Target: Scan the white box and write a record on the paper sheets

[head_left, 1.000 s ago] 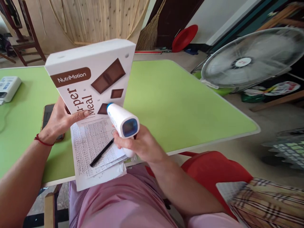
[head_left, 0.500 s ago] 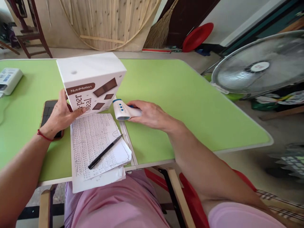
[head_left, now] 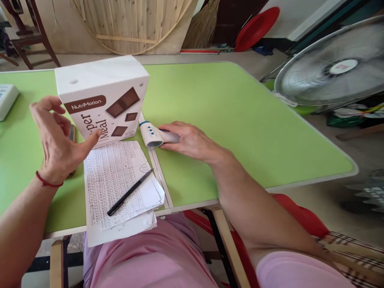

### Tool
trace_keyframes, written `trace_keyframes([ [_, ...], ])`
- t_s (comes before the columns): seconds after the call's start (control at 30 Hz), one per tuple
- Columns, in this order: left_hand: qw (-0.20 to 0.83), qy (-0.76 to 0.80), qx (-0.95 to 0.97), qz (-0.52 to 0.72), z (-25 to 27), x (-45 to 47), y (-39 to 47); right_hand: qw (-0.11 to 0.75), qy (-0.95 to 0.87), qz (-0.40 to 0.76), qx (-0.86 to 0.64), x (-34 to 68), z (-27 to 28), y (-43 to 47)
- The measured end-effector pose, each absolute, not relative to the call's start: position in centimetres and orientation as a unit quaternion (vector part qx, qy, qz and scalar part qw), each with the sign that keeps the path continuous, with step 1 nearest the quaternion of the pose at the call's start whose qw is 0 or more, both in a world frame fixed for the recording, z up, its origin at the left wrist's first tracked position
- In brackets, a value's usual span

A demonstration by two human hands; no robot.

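Note:
My left hand (head_left: 58,140) is beside the left edge of a white NutriMotion box (head_left: 117,108), its fingers bent and spread away from the side. The thumb overlaps the box's lower front; whether it touches I cannot tell. The box stands upright on the table. My right hand (head_left: 192,140) is wrapped round the handle of a white and blue infrared thermometer (head_left: 150,134), which lies on its side right of the box. In front of the box are handwritten sheets (head_left: 105,176) with a black pen (head_left: 130,192) across them. A phone (head_left: 73,134) is mostly hidden behind my left hand.
The green table (head_left: 240,132) has a metal seam (head_left: 162,180) running beside the sheets. A white device (head_left: 7,100) sits at its far left. Beyond the right end stands a fan (head_left: 339,68). A red stool (head_left: 300,216) is beneath my right arm.
My left hand has let go of the box and opened, its fingers lifting off the side to the left. My right hand keeps its hold on the thermometer. The camera view has shifted slightly.

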State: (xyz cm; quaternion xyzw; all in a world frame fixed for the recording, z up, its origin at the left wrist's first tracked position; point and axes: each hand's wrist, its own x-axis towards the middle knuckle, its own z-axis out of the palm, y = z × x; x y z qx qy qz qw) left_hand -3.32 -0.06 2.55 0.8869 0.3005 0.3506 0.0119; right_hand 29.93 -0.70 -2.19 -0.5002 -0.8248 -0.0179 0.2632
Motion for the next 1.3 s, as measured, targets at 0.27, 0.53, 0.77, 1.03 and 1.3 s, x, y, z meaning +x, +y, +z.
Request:
trace_keyframes([
  [0.27,-0.144,0.204,0.893,0.375,2.6,-1.5,-2.8,0.295,-0.912,0.005,-0.284,26.8,0.1,-4.5],
  [0.53,-0.027,0.205,0.970,0.129,-0.5,-0.6,-1.4,0.206,-0.956,0.036,-0.206,24.3,-1.5,-5.2],
  [0.77,0.068,0.229,0.961,0.140,-0.9,-0.5,-1.2,0.431,-0.864,0.169,-0.196,25.6,-0.8,-5.7],
  [1.03,0.018,0.215,0.969,0.120,-1.0,-0.2,-1.4,0.569,-0.684,0.264,-0.372,23.0,-3.1,-5.5],
  [1.3,0.000,0.217,0.968,0.125,-0.8,-0.4,-1.7,0.516,-0.703,0.216,-0.440,22.2,-3.8,-5.2],
])
